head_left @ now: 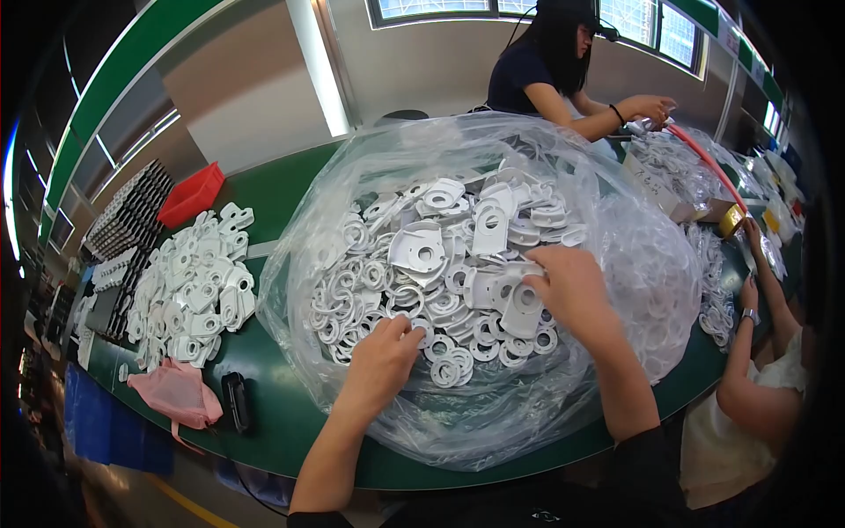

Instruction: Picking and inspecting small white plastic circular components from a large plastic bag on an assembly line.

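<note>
A large clear plastic bag lies wide open on the green table, holding a heap of white plastic parts. Some are flat rings; others are plates with a round hole. At the heap's right side my right hand grips a white plastic plate with a round hole, its thumb and fingers on the upper edge. My left hand is at the near side of the heap, fingers curled together beside the rings. Whatever its fingertips hold, if anything, is hidden.
Loose white parts are piled at left, near a red bin and stacked black trays. A pink pouch and black case lie nearer. One co-worker handles something across the table; another's arms reach in at right.
</note>
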Tool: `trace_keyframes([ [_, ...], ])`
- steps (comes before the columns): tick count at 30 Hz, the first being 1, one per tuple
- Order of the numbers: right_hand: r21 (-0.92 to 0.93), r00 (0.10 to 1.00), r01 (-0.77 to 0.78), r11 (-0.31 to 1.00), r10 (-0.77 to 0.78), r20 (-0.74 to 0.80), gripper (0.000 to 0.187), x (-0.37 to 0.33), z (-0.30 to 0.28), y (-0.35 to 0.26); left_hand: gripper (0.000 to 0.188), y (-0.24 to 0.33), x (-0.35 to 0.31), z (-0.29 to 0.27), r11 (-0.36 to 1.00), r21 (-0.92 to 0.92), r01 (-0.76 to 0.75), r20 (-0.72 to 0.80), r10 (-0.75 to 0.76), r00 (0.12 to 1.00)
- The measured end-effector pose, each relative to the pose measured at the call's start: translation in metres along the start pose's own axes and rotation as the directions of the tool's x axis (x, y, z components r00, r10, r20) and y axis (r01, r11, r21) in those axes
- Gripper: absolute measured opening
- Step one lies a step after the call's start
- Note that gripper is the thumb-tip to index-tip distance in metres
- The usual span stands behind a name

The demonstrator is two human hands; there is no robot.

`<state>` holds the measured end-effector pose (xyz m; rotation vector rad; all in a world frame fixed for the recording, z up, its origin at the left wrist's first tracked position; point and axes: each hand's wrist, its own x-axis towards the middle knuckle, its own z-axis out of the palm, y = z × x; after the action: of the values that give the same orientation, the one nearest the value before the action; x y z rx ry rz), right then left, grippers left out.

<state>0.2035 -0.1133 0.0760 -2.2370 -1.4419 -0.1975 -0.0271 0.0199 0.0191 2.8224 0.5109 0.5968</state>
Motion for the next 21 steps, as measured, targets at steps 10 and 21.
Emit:
trace_keyframes([
  [10,0.348,0.759,0.619,0.704,-0.65,-0.035,0.012,-0.003,0.015,-0.027,0.017,-0.008,0.002,-0.004,0.852,-0.479,0.213,-0.287,-0.381,0.879],
  [21,0.326,0.597,0.799,0.506,-0.733,-0.326,0.025,-0.026,0.054,-0.06,0.035,0.015,0.006,0.003,-0.14,-0.986,0.088,0.151,-0.54,0.828],
])
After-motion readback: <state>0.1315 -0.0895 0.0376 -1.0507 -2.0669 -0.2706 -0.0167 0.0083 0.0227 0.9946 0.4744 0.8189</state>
